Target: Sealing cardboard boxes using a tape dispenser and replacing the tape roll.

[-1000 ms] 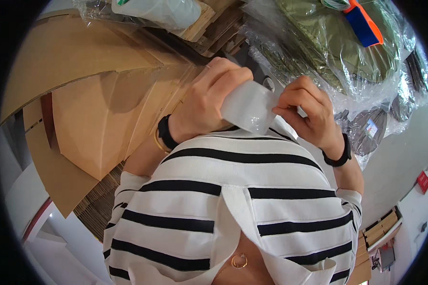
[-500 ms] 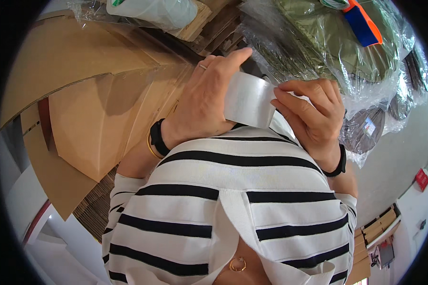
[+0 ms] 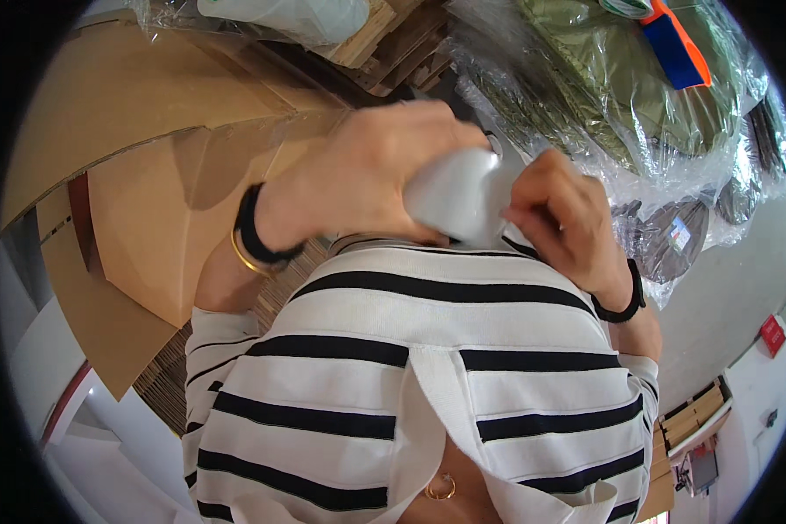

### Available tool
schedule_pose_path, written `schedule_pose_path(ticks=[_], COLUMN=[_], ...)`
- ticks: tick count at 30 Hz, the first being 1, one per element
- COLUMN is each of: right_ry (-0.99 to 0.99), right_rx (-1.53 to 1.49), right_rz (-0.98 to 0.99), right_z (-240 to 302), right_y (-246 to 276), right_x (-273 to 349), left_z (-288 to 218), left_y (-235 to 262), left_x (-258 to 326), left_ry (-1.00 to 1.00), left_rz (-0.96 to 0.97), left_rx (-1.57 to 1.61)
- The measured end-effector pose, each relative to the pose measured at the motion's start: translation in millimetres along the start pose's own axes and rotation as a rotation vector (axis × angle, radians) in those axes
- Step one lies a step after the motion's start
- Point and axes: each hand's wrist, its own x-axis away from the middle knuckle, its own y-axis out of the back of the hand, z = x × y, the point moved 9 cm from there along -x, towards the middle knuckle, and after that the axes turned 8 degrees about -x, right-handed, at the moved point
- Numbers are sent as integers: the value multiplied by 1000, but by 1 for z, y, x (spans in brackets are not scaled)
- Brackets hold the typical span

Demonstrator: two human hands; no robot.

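A wide roll of clear packing tape [image 3: 452, 194] is held up in front of my chest. My left hand [image 3: 367, 170] is closed round its left side, blurred by motion. On the other side, my right hand [image 3: 565, 218] has its fingers curled in a pinch at the roll's right edge, by the tape's loose end. A short see-through stretch between roll and fingertips is hard to make out.
An opened cardboard box [image 3: 140, 210] with raised flaps stands at the left. Plastic-wrapped green goods [image 3: 585, 96] lie at the upper right, with an orange and blue tape dispenser [image 3: 677, 48] on top. Wooden pallet boards [image 3: 406, 52] show at the far middle.
My left hand has turned over the roll, its fingers now bent and the forearm further left. The roll has tilted. My right fingers have curled in more tightly at its edge.
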Motion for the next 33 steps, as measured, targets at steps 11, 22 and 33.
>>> schedule_pose_path(ticks=[11, 22, 33], right_ry=[-122, 341, 52], right_rx=[-469, 240, -267], right_rz=[-224, 35, -313], right_z=[-20, 12, -11], right_y=[10, 5, 40], right_x=[-2, -11, -17], left_z=[10, 26, 141], left_y=[-4, -9, -73], left_x=[-1, -4, -14], left_ry=[23, 49, 447], left_rz=[-39, 13, -182], left_rx=[-28, 18, 1149])
